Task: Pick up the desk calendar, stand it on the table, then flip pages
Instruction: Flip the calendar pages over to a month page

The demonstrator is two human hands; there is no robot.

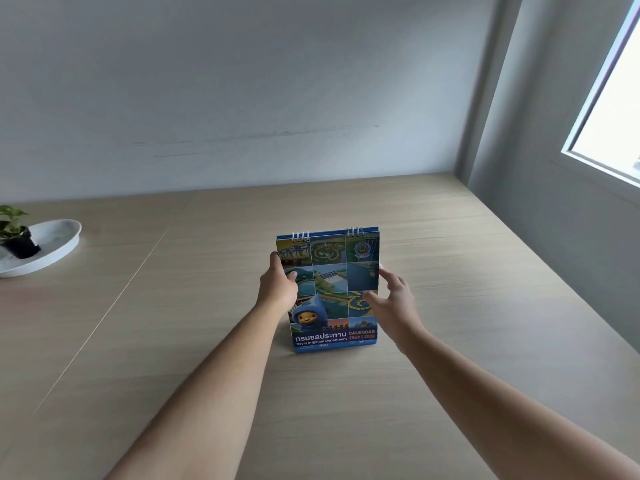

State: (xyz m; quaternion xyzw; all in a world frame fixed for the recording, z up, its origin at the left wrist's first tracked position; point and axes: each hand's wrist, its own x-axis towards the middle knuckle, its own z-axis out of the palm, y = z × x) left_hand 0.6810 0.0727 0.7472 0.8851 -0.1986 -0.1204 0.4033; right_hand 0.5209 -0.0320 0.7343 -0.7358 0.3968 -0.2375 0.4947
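The desk calendar (pixel 332 268) stands upright on the wooden table (pixel 467 271), its blue picture cover facing me and its spiral binding at the top. My left hand (pixel 278 289) grips the calendar's left edge, thumb on the cover. My right hand (pixel 393 299) hovers at the right edge with fingers spread; its thumb lies over the cover's lower right and its fingertips are by the edge. Whether the right fingers touch the edge is unclear.
A white oval dish (pixel 52 247) with a small potted plant (pixel 15 233) sits at the table's far left. A wall runs along the back of the table, and a window (pixel 609 109) is in the wall on the right.
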